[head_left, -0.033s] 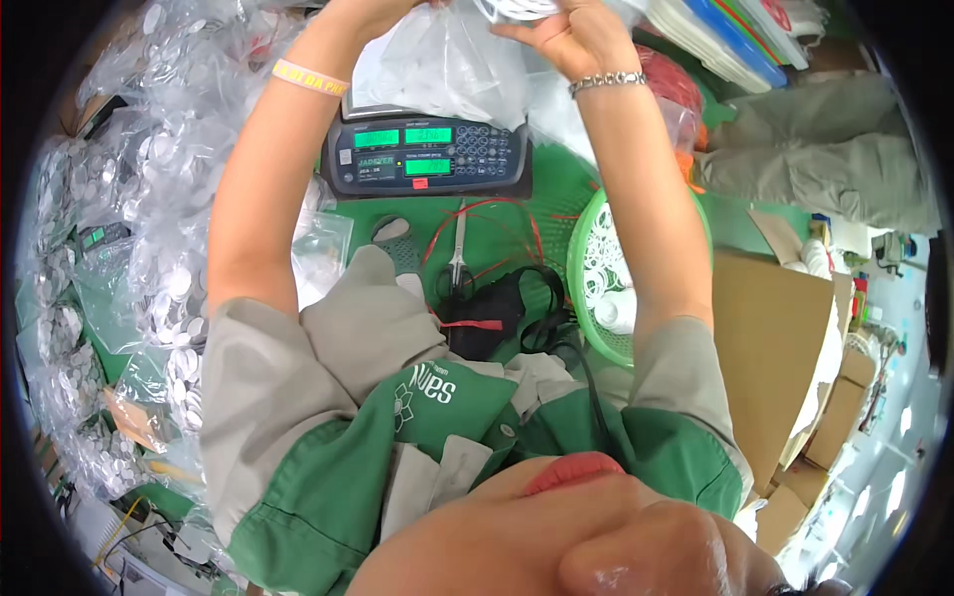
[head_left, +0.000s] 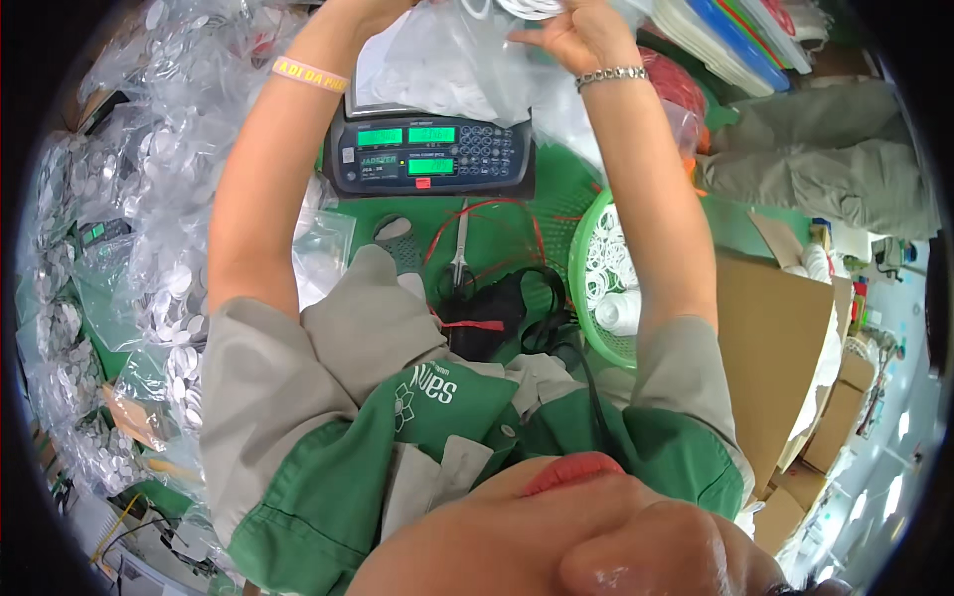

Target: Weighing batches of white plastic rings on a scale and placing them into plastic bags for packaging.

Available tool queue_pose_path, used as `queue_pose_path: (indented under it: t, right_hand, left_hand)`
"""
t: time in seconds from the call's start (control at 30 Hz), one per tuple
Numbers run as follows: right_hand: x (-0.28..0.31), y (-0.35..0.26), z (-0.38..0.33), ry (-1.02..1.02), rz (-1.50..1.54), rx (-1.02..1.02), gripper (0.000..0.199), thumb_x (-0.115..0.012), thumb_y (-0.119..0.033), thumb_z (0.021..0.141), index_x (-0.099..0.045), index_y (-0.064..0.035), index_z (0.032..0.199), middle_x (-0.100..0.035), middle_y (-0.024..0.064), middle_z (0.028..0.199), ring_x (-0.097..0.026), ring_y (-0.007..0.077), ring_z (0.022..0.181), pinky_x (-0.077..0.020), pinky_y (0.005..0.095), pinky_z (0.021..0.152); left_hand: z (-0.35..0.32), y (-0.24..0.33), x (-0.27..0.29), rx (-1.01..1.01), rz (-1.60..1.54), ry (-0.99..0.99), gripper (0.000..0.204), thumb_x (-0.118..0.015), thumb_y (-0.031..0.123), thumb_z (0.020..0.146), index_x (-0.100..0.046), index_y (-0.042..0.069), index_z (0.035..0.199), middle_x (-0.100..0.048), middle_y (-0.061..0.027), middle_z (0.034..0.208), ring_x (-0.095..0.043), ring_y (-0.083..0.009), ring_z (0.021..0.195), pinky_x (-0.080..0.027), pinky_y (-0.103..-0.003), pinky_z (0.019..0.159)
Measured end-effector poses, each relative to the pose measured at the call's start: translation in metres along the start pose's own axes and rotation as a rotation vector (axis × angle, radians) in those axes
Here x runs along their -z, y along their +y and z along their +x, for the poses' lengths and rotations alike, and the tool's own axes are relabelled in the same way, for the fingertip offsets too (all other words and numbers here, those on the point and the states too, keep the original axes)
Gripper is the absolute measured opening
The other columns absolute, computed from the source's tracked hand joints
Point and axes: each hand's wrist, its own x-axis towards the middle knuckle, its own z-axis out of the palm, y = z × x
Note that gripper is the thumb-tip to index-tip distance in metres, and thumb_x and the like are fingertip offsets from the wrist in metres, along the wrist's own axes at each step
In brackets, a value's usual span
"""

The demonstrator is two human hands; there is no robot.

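My left hand [head_left: 383, 10] is at the top edge beside a clear plastic bag [head_left: 437, 74]; its fingers are cut off from view. The bag lies on the pan of a counting scale [head_left: 429, 154] with green lit displays, and pale things show through it. A bundle of thin white rings [head_left: 530, 8] is in my right hand [head_left: 584, 42], above the bag's right side. That hand's thumb points left, while its other fingers are partly out of view.
Scissors [head_left: 460, 248] and red string lie on the green surface before the scale. A green basket [head_left: 579, 253] holds white rings and a white roll. Bags of white discs [head_left: 179, 283] crowd the left. Cardboard [head_left: 770, 348] stands right, near another person's grey-clad leg [head_left: 815, 159].
My right hand and the white rings have shifted slightly right. The plastic bag's upper part has moved a little; my left hand stays nearly in place.
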Motion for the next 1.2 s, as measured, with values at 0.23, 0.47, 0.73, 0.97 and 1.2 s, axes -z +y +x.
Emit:
queue_pose_path:
  t: [0.23,0.47,0.73,0.97,1.2]
  right_hand:
    - [0.040,-0.005,0.086,-0.193,-1.924,0.426,0.026,-0.049,-0.019,0.078,-0.061,-0.0024,0.093,-0.060,0.0238,0.084,-0.059,0.0370,0.083,-0.0468,0.0398,0.073]
    - [0.010,-0.014,0.089,-0.155,-1.931,0.670,0.024,-0.052,-0.022,0.076,-0.062,0.0002,0.077,-0.060,0.0228,0.077,-0.058,0.0376,0.075,-0.0466,0.0411,0.070]
    - [0.005,-0.015,0.073,-0.005,-1.523,0.799,0.027,-0.052,-0.024,0.082,-0.058,0.0026,0.082,-0.062,0.0158,0.075,-0.059,0.0296,0.073,-0.0450,0.0351,0.065]
    - [0.010,-0.039,0.007,-0.046,-0.665,0.343,0.022,-0.047,-0.022,0.090,-0.057,-0.0025,0.091,-0.061,0.0058,0.082,-0.059,0.0156,0.081,-0.0472,0.0288,0.069]
    - [0.092,-0.069,-0.087,-0.215,0.098,0.175,0.029,-0.042,-0.005,0.089,-0.041,0.0088,0.115,-0.050,0.0176,0.116,-0.048,0.0267,0.109,-0.0373,0.0423,0.097]
  left_hand:
    - [0.037,0.027,0.027,-0.196,0.002,0.181,0.062,-0.039,-0.003,0.073,-0.028,0.001,0.134,-0.053,-0.0067,0.112,-0.042,-0.0065,0.053,-0.038,-0.020,0.049]
    - [0.031,-0.006,0.050,-0.068,0.174,0.307,0.060,-0.039,-0.001,0.076,-0.030,0.007,0.135,-0.048,-0.0018,0.063,-0.043,-0.0106,0.051,-0.038,-0.022,0.049]
    - [0.029,0.004,0.051,-0.408,0.000,0.318,0.052,-0.046,0.004,0.085,-0.031,0.012,0.134,-0.036,-0.0133,0.131,-0.053,-0.0123,0.077,-0.046,-0.024,0.070]
    - [-0.007,-0.010,0.039,-0.304,0.130,0.207,0.054,-0.052,0.019,0.086,-0.029,0.013,0.135,-0.038,-0.0118,0.131,-0.053,-0.0089,0.074,-0.045,-0.021,0.064]
    - [-0.034,0.001,0.038,-0.446,0.232,0.391,0.046,-0.051,0.020,0.087,-0.037,0.011,0.130,-0.045,-0.0115,0.124,-0.051,-0.0055,0.064,-0.041,-0.017,0.054]
